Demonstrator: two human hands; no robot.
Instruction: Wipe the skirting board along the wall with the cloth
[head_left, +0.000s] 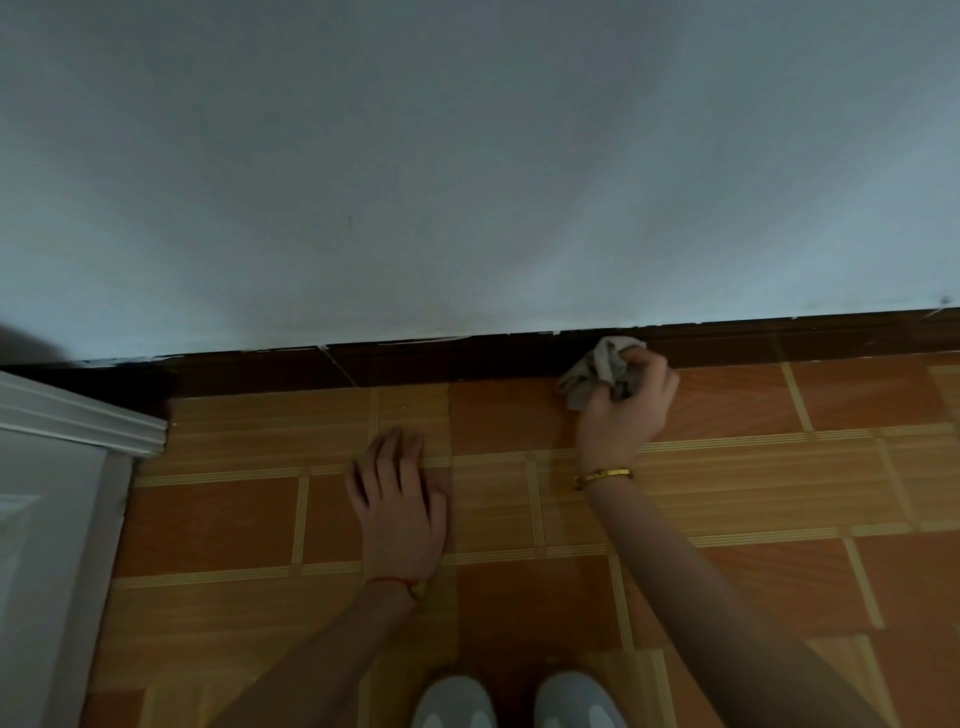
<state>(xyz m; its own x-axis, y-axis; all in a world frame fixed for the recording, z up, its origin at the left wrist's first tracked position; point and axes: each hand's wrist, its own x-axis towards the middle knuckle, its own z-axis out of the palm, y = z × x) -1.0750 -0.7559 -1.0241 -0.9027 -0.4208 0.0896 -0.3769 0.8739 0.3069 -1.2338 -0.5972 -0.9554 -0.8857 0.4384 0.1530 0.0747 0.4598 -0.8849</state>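
A pale painted wall meets a brown patterned tile floor at a dark skirting board. A white door frame stands at the left. The left hand lies flat on the floor, fingers relaxed. The right hand grips a crumpled grey cloth against the board. 2 grey shoes show below.

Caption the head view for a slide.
Right hand presses a cloth against the skirting board; left hand rests on the floor.

Dim pale wall, orange tiled floor, white door frame.
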